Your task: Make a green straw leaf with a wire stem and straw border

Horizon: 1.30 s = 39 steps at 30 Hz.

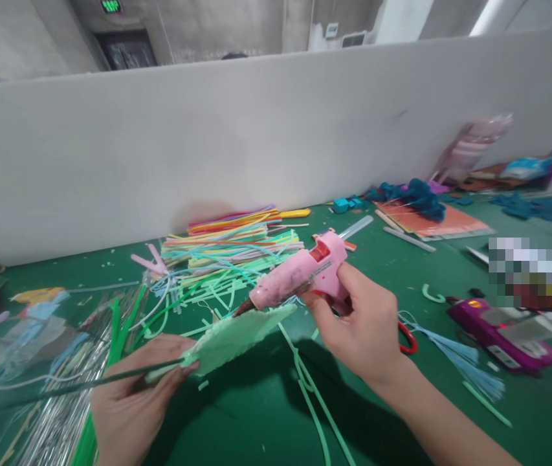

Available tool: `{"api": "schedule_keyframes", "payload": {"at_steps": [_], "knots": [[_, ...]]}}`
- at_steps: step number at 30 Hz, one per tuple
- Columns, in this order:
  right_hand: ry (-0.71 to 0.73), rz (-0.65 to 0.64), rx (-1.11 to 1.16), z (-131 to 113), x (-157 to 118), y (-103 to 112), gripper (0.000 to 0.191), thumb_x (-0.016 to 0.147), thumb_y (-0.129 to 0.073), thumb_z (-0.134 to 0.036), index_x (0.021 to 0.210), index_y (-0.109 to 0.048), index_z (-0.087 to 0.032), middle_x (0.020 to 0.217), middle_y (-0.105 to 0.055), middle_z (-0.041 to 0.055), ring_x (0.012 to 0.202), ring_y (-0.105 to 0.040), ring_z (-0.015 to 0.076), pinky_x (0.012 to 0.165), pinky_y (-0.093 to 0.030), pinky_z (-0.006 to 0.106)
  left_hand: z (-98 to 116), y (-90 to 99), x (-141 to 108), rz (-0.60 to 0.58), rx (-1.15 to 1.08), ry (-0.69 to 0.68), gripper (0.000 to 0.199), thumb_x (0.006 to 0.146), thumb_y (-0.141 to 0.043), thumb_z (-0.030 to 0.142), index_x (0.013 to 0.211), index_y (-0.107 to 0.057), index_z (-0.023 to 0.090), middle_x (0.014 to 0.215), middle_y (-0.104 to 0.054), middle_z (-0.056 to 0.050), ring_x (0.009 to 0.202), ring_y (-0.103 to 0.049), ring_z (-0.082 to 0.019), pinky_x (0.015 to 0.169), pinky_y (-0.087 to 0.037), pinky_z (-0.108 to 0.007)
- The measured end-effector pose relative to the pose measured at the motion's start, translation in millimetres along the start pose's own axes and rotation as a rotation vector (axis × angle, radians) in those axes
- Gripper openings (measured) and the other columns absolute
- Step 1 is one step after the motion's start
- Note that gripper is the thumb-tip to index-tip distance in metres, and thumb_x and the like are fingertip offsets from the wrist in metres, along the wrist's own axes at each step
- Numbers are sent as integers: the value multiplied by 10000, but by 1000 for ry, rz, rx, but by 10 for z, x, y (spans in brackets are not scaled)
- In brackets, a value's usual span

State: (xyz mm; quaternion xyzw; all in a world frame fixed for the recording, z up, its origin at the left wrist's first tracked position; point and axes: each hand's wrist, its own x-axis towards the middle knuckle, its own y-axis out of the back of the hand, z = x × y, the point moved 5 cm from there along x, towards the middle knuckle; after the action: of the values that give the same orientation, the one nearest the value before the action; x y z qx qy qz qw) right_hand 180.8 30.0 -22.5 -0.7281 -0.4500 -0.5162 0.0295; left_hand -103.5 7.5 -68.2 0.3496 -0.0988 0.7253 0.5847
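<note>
Gripping a pink glue gun [299, 275], the right hand [365, 330] curls around its handle; the left hand [142, 388] pinches a pale green leaf-shaped piece [237, 340].

Right hand [360, 320]: grips pink plastic glue gun [299, 275].
Left hand [134, 395]: pinches pale-green leaf-shaped piece [241, 340], at gun's nozzle.
Bundle: thin multicoloured fuzzy stems [227, 249], left of gun.
Box: purple plastic box [503, 340], right of gun.

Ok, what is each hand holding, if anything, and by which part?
The right hand holds the glue gun by its handle; the left hand pinches the green piece at its stem end.
</note>
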Motion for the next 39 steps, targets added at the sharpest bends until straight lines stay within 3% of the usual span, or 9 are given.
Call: {"api": "schedule_keyframes", "payload": {"at_steps": [13,19,30,32,35,38,39], "knots": [[-17,-4,-18,52,-29,-9,307,794,-615,-134,688,-341,-222,606,-328,-75,490,-276,80,474,-250,240,-59,33,-44,35,28,56,202,726,-791,132,849,-783,292,801,-777,39,787,-728,-182,764,-600,-268],[-16,7,-33,65,-29,-19,342,792,-614,-130,684,-306,-231,595,-320,-80,478,-266,81,468,-242,243,-46,25,-10,64,46,49,155,698,-807,133,773,-772,264,743,-771,27,703,-738,-202,685,-613,-289],[-90,-27,-72,149,-13,-19,315,797,-600,-212,644,-326,-230,582,-392,-67,472,-299,87,481,-268,243,-87,49,-7,88,107,29,185,694,-797,123,782,-776,284,760,-785,45,724,-749,-178,695,-612,-244],[-165,-102,-134,294,25,-22,311,789,-618,-289,633,-356,-228,570,-429,-59,473,-345,96,493,-288,243,-114,45,-1,144,96,96,137,659,-818,156,735,-778,264,728,-782,30,705,-745,-191,661,-607,-251],[-332,-352,-316,691,40,-97,270,809,-607,-405,669,-471,-218,603,-533,-19,524,-475,136,528,-338,252,-209,73,-1,244,-12,305,139,572,-872,196,648,-758,221,693,-767,6,676,-715,-192,606,-571,-241],[-380,-698,-632,1126,-45,-260,269,870,-558,-410,837,-617,-149,819,-670,115,749,-623,219,627,-416,283,-275,151,19,303,-141,438,197,563,-898,268,633,-728,198,624,-703,21,598,-621,-136,539,-489,-201],[-373,-727,-667,1229,-65,-300,288,873,-569,-394,891,-644,-116,874,-685,160,827,-640,254,660,-430,299,-279,191,35,316,-170,447,219,577,-895,309,635,-717,195,591,-666,32,564,-576,-116,514,-458,-190]]}}
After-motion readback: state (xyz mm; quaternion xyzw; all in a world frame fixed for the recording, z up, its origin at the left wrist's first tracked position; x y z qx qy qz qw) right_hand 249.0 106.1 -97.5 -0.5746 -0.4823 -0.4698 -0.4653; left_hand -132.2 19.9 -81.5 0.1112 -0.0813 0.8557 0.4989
